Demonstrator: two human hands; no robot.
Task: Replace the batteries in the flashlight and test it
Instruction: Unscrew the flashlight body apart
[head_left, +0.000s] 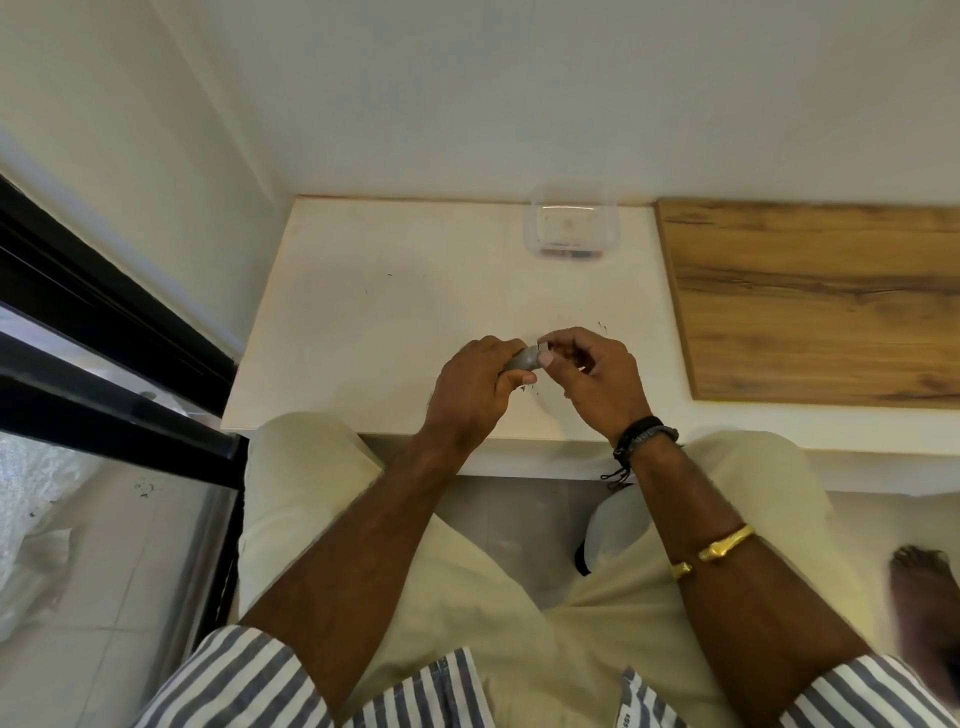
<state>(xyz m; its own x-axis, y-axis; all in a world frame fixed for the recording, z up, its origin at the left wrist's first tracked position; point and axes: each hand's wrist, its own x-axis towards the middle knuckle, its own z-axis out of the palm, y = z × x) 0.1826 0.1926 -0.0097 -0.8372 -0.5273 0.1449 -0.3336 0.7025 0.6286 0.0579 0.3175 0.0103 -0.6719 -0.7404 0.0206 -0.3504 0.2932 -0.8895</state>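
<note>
Flashlight (524, 359) held just over the table (389, 312), left hand (475, 384) wrapped round its body, right hand (597, 382) pinching its end, likely working the cap; no loose batteries visible, so swap and test seemingly remain.

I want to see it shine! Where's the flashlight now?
In the head view the flashlight is mid-frame above the white table, gripped by the left hand, right hand pinching its end.
</note>
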